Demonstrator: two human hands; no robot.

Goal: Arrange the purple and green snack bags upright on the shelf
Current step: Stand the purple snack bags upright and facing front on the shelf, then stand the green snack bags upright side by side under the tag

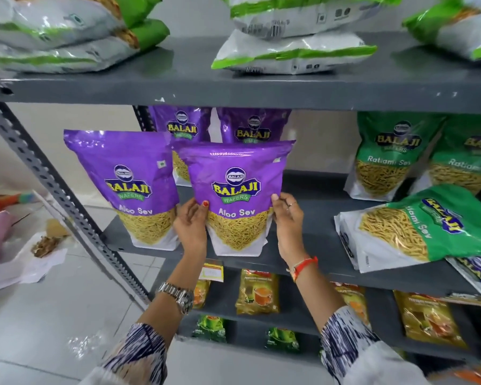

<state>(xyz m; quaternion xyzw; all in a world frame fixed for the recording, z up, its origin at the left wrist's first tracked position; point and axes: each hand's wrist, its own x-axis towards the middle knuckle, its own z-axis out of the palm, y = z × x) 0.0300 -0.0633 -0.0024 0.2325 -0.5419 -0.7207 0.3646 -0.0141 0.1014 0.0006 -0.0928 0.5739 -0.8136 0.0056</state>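
Observation:
A purple Aloo Sev bag [235,195] stands upright at the front of the grey middle shelf [317,240]. My left hand [190,226] grips its lower left edge and my right hand [288,222] its lower right edge. Another purple bag [128,187] stands upright just to its left, and two more purple bags [178,126] stand behind. On the right, two green Ratlami Sev bags [386,154] stand upright at the back. A third green bag [417,226] lies flat on its side at the shelf front, over another flat bag [472,270].
The top shelf [233,87] holds flat green-and-white bags [292,48]. Lower shelves carry gold packets [257,291] and green packets [208,327]. A slotted steel upright [53,179] slants down the left. Paper and debris [43,245] lie on the tiled floor at left.

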